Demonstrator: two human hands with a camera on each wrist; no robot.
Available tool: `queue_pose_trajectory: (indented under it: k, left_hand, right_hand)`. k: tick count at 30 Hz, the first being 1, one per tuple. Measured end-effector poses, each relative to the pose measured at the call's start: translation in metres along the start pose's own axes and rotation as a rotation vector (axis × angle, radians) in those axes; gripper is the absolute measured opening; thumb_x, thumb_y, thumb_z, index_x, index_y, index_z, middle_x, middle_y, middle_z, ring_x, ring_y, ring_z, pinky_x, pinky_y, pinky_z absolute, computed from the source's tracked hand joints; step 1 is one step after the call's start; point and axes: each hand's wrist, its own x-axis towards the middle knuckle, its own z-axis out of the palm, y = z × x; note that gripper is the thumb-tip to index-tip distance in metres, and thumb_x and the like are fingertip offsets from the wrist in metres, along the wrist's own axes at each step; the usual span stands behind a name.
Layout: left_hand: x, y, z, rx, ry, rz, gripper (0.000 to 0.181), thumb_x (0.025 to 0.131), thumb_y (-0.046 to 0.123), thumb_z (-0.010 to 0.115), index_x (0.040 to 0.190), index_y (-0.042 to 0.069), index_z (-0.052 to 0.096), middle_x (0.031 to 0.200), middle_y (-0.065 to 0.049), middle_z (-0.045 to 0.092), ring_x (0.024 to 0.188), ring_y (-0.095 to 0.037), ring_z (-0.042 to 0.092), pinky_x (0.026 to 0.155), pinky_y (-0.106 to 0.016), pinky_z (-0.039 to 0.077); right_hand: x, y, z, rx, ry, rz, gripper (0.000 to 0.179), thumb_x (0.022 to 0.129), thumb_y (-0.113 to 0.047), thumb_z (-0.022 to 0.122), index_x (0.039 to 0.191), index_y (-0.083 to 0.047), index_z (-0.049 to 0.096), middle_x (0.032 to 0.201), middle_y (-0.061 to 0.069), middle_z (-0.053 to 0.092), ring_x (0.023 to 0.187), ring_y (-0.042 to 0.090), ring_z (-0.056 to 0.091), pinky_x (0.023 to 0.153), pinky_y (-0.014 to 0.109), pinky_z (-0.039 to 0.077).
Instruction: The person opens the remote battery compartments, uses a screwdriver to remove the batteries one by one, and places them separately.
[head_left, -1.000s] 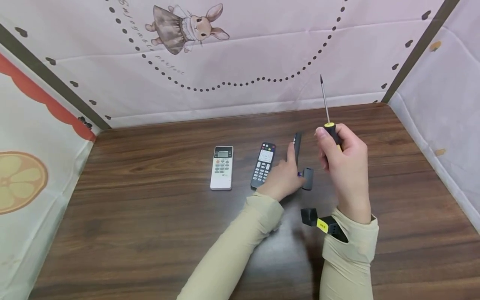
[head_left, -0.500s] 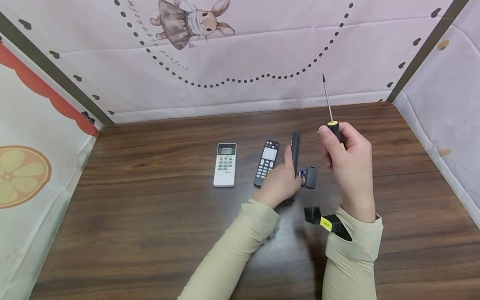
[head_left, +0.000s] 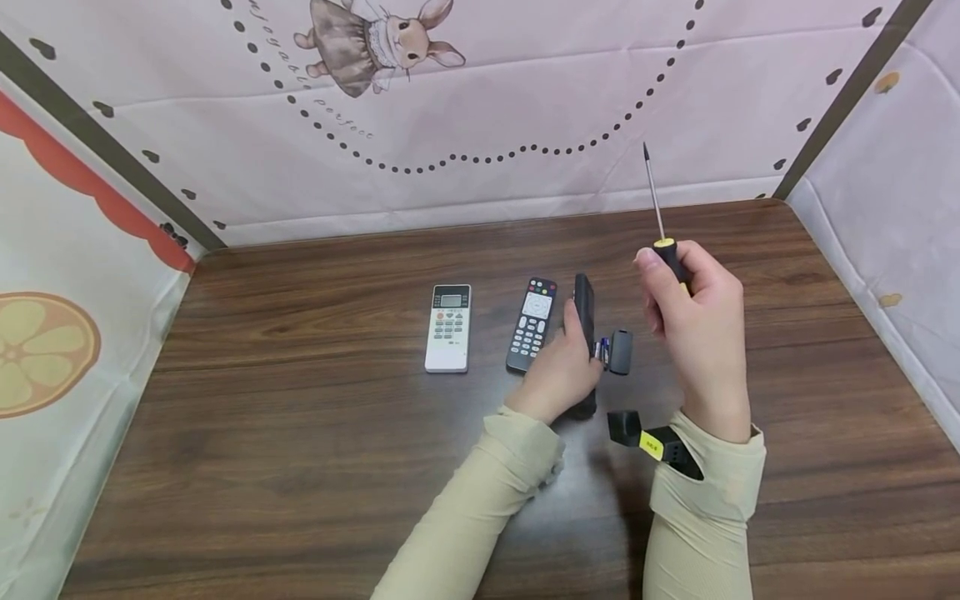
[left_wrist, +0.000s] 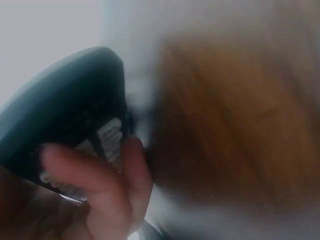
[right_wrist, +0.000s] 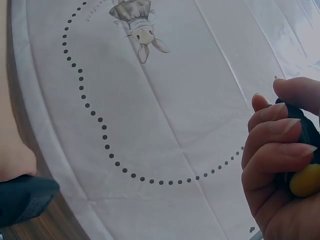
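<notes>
My left hand (head_left: 561, 371) grips a dark remote control (head_left: 584, 310), tilted up onto its long edge. In the left wrist view, fingers curl over the button side of the remote control (left_wrist: 95, 105); its lower part is blurred. Upright in my right hand (head_left: 697, 325) is a screwdriver (head_left: 654, 200) with a black and yellow handle, its metal tip pointing up. The right wrist view has the fingers wrapped round that handle (right_wrist: 306, 181). Just right of the left hand lie small batteries (head_left: 605, 350), partly hidden by it, and a dark grey battery cover (head_left: 620, 352).
A dark grey remote (head_left: 531, 327) with light buttons lies just left of the left hand. Farther left lies a white remote (head_left: 447, 329) with a small display. Behind the brown wooden table (head_left: 315, 467) hangs a pale printed cloth (head_left: 525, 100).
The dark remote in my left hand has turned onto its side and come nearer to me and slightly left. The right hand keeps holding the screwdriver almost still.
</notes>
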Motion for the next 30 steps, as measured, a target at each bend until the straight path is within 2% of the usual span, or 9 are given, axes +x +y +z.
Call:
queue_pose_trajectory:
  k: [7, 13, 18, 21, 26, 30]
  left_hand:
    - [-0.002, 0.000, 0.001, 0.047, -0.019, -0.017, 0.084, 0.082, 0.027, 0.059, 0.143, 0.008, 0.004, 0.113, -0.015, 0.047, 0.074, -0.018, 0.054, 0.059, -0.029, 0.044]
    - [-0.007, -0.002, -0.001, 0.065, -0.047, -0.021, 0.081, 0.085, 0.029, 0.055, 0.143, 0.008, 0.002, 0.114, -0.016, 0.047, 0.065, -0.016, 0.051, 0.053, -0.028, 0.043]
    - [-0.016, -0.005, -0.003, 0.094, -0.042, -0.021, 0.078, 0.086, 0.033, 0.053, 0.143, 0.008, 0.005, 0.114, -0.016, 0.046, 0.057, -0.016, 0.051, 0.049, -0.027, 0.042]
    - [-0.023, -0.007, -0.003, 0.107, -0.040, -0.009, 0.079, 0.085, 0.035, 0.056, 0.143, 0.010, 0.009, 0.113, -0.015, 0.043, 0.055, -0.016, 0.050, 0.048, -0.027, 0.042]
    - [-0.031, -0.009, -0.002, 0.089, -0.042, 0.024, 0.082, 0.082, 0.037, 0.061, 0.143, 0.011, 0.012, 0.115, -0.014, 0.037, 0.052, -0.014, 0.049, 0.046, -0.025, 0.041]
    - [-0.035, -0.012, 0.001, 0.059, -0.047, 0.040, 0.085, 0.080, 0.039, 0.063, 0.143, 0.011, 0.013, 0.122, -0.014, 0.033, 0.060, -0.013, 0.051, 0.051, -0.024, 0.042]
  right_hand:
    - [0.000, -0.001, 0.002, 0.016, -0.004, 0.011, 0.021, 0.087, -0.020, 0.058, 0.080, -0.001, 0.054, 0.057, 0.011, 0.043, 0.044, 0.021, 0.038, 0.035, 0.024, 0.032]
    - [0.000, -0.002, 0.002, -0.003, -0.007, 0.015, 0.021, 0.087, -0.021, 0.058, 0.080, -0.001, 0.053, 0.057, 0.011, 0.043, 0.043, 0.020, 0.038, 0.035, 0.023, 0.032]
    - [0.000, -0.001, 0.002, -0.045, -0.015, 0.034, 0.023, 0.087, -0.023, 0.058, 0.079, -0.001, 0.053, 0.058, 0.011, 0.043, 0.044, 0.020, 0.039, 0.036, 0.023, 0.034]
    - [0.001, 0.006, 0.002, -0.110, -0.017, 0.059, 0.025, 0.087, -0.027, 0.057, 0.081, -0.003, 0.056, 0.059, 0.012, 0.046, 0.047, 0.021, 0.043, 0.040, 0.024, 0.037]
    - [0.005, 0.022, -0.002, -0.286, -0.025, 0.104, 0.033, 0.085, -0.041, 0.057, 0.077, -0.010, 0.061, 0.061, 0.010, 0.054, 0.056, 0.022, 0.050, 0.046, 0.028, 0.039]
    - [0.006, 0.027, -0.005, -0.322, -0.023, 0.130, 0.038, 0.083, -0.047, 0.057, 0.074, -0.010, 0.061, 0.062, 0.009, 0.057, 0.059, 0.022, 0.053, 0.049, 0.029, 0.041]
